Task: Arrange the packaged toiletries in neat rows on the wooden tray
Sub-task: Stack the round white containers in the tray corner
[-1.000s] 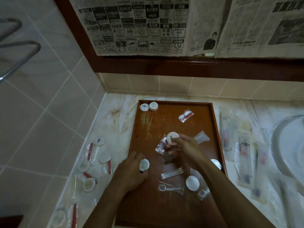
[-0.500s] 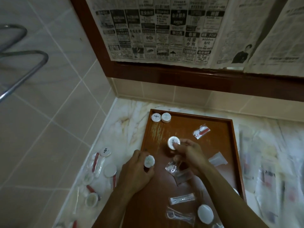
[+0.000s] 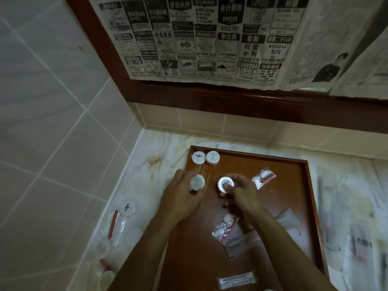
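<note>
A brown wooden tray (image 3: 294, 198) lies on the marble counter. Two round white soap packs (image 3: 205, 157) sit side by side in its far left corner. My left hand (image 3: 180, 196) grips a round white soap pack (image 3: 197, 182) just below them, near the tray's left edge. My right hand (image 3: 241, 192) grips another round white soap pack (image 3: 226, 184) to its right. A clear packet with red and white contents (image 3: 263, 178) lies further right. Another such packet (image 3: 224, 226) lies under my right forearm, and a long flat packet (image 3: 237, 280) sits near the front.
Loose round packs (image 3: 127, 207) and clear packets with red pieces (image 3: 113, 224) lie on the counter left of the tray. Several long wrapped packets (image 3: 344, 223) lie to its right. Tiled walls close the left and back, with newspaper (image 3: 210, 38) hung above a dark wooden ledge.
Both hands have moved toward the tray's far left corner, each carrying its round soap pack. The view has tilted up, so the tray's near end has dropped out of sight.
</note>
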